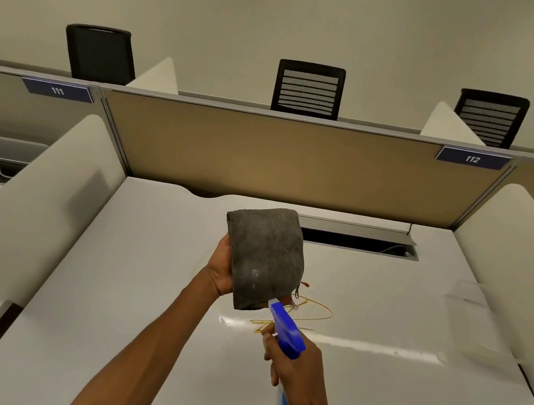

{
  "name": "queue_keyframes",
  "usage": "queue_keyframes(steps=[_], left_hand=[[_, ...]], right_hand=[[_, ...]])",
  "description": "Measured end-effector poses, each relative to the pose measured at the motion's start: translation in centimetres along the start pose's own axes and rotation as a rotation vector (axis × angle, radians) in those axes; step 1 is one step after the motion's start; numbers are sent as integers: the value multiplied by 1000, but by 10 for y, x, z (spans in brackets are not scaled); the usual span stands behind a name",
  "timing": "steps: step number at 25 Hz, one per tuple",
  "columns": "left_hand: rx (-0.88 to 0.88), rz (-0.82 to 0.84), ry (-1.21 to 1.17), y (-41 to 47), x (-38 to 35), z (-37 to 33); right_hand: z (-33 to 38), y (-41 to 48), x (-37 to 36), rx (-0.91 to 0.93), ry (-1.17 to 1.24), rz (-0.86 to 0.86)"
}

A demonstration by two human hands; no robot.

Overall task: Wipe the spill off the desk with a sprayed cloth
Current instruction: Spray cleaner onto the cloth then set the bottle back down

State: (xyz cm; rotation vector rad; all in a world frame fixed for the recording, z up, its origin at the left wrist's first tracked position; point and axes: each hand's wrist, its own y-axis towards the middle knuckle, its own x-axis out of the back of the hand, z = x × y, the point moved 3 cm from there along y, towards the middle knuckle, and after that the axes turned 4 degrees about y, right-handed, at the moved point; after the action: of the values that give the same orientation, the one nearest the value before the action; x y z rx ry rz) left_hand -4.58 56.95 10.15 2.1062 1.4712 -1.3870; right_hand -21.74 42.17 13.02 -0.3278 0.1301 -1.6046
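White desk (145, 288) filled the frame; at centre, left hand (221, 269) clutched the grey cloth (265, 256), right hand (297, 364) gripped the spray bottle (286, 330). Best to mist lightly, nozzle close, above the yellow spill (315, 314).

Counter (145, 288) with spill (308, 313) near its centre. Above the spill, left hand (221, 267) holds the cloth (265, 256); right hand (298, 366), nearer, holds the spray bottle (286, 330). Partition (281, 160) at far edge; 3 chairs (307, 88) behind it.

Left hand (220, 266) is holding grey cloth (265, 256) above desk (145, 288); right hand (297, 364) is aiming spray bottle (287, 332) at it, over yellow spill (305, 316).
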Motion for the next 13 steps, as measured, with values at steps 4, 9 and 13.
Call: queue_keyframes(steps=[4, 9, 13], left_hand=[[6, 7, 22, -4, 4, 6], [25, -10, 41, -13, 12, 14], [25, -33, 49, -19, 14, 10]], right_hand=[[10, -5, -8, 52, 8, 2], [29, -5, -15, 165, -33, -79], [41, 2, -16, 187, 43, -73]])
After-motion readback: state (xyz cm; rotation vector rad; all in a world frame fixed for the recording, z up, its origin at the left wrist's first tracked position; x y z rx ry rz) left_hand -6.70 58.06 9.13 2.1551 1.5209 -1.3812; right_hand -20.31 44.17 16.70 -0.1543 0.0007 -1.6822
